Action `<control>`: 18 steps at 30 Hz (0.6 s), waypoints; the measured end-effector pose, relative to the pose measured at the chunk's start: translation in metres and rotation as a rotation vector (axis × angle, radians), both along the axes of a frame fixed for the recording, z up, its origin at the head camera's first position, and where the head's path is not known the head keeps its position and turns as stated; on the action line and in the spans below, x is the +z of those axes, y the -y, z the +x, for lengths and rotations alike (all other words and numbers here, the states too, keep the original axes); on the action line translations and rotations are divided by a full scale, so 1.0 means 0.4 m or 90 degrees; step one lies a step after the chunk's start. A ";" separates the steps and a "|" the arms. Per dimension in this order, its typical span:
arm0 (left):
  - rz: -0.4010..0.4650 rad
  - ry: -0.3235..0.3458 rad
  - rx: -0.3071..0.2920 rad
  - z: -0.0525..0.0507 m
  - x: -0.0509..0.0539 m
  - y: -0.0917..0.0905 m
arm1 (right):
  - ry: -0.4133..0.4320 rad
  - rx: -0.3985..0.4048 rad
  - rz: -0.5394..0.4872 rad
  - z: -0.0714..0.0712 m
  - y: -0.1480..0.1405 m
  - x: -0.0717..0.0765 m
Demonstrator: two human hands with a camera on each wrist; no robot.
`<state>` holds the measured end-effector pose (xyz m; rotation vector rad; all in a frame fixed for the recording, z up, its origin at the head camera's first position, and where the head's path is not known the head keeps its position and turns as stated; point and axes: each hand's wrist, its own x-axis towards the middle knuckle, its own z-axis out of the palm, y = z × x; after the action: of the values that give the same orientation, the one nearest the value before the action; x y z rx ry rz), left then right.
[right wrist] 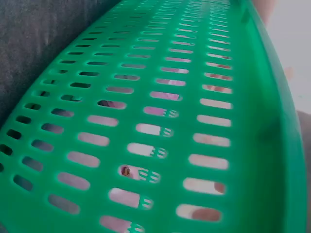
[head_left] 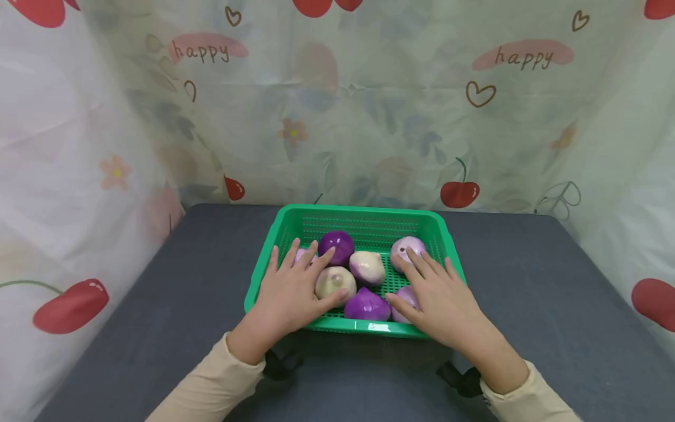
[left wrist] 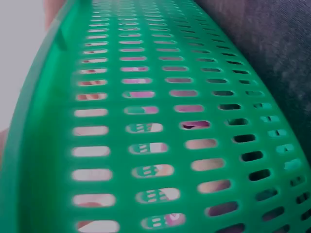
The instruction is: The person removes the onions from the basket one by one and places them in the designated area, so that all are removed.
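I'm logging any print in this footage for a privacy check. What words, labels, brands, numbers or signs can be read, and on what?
"happy": on a pink patch of the patterned cloth, upper left in the head view.
"happy": on another pink patch of that cloth, upper right.
Small dark marks at the right sleeve's cuff: too small to read.
None readable on the green basket or onions.

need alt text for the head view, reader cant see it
A person's left hand and right hand, fingers spread, extend over a green plastic basket holding purple and whitish onions. The basket sits on a dark grey table, with a pale, cherry-printed cloth reading "happy" behind it.
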<state>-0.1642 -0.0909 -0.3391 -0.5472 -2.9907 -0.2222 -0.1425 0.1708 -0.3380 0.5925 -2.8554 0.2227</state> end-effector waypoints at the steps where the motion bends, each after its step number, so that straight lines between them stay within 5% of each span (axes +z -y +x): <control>1: 0.001 -0.001 -0.006 -0.001 0.003 0.001 | 0.005 0.004 -0.006 0.000 -0.001 0.002; 8: 0.079 0.016 -0.054 -0.008 0.046 0.031 | 0.041 0.028 -0.044 0.002 -0.008 0.033; 18: 0.215 0.117 -0.003 -0.024 0.116 0.137 | 0.089 0.037 -0.119 -0.001 -0.019 0.072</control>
<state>-0.1739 -0.1458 -0.2926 -0.5204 -3.0219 -0.7995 -0.1429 0.1785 -0.3092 0.6456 -2.9067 0.5559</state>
